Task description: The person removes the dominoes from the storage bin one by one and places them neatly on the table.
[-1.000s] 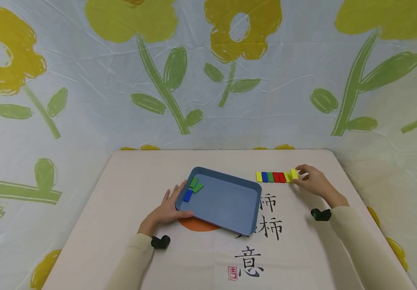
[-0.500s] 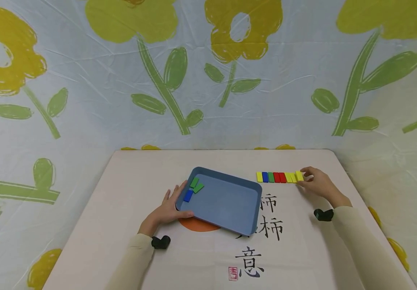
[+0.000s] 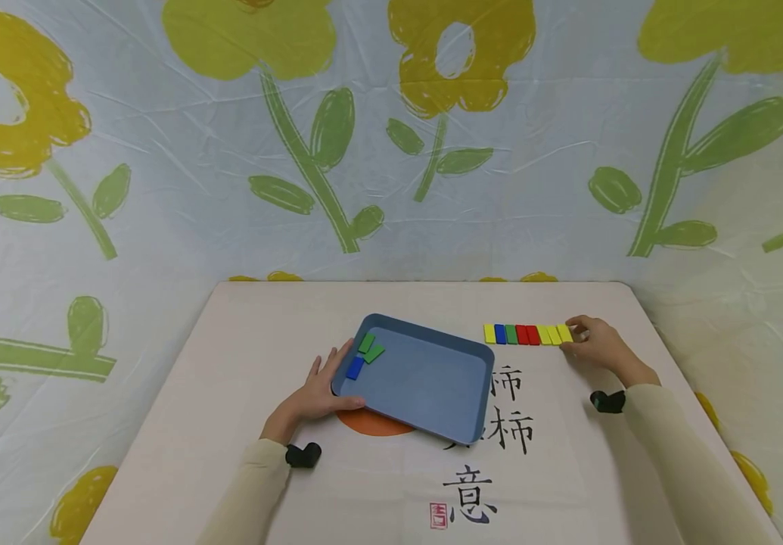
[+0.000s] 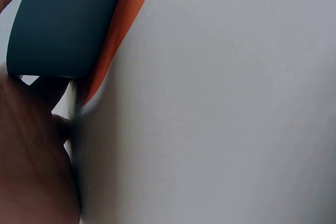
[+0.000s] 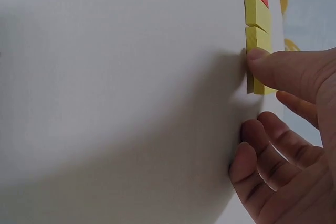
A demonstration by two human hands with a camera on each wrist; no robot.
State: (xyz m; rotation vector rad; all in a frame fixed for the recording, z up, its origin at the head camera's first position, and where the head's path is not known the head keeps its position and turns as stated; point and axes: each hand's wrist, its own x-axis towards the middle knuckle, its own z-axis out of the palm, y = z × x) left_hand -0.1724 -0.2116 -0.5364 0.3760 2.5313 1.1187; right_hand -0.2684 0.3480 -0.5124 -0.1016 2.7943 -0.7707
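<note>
My left hand (image 3: 308,393) rests against the left corner of a blue-grey tray (image 3: 425,333), its fingers spread along the side and its thumb on the near edge. In the left wrist view the tray's corner (image 4: 63,30) lies between thumb and fingers. At the right end of a row of coloured domino blocks (image 3: 522,334), my right hand (image 3: 598,347) pinches the last yellow domino block (image 3: 564,333). The right wrist view has the thumb on this yellow block (image 5: 264,86), beside another yellow one; the other fingertip on it is hidden. Two green blocks (image 3: 374,353) and a blue block (image 3: 355,369) lie in the tray.
The row stands right of the tray's far right corner, near the table's back. A pale cloth (image 3: 364,499) with black characters and an orange shape (image 3: 374,424) covers the table. Behind hangs a flowered curtain (image 3: 500,219).
My right hand has shifted slightly right. Another yellow block now lies in the row, and the held one has come down to the row's right end. My left hand and the tray stay put.
</note>
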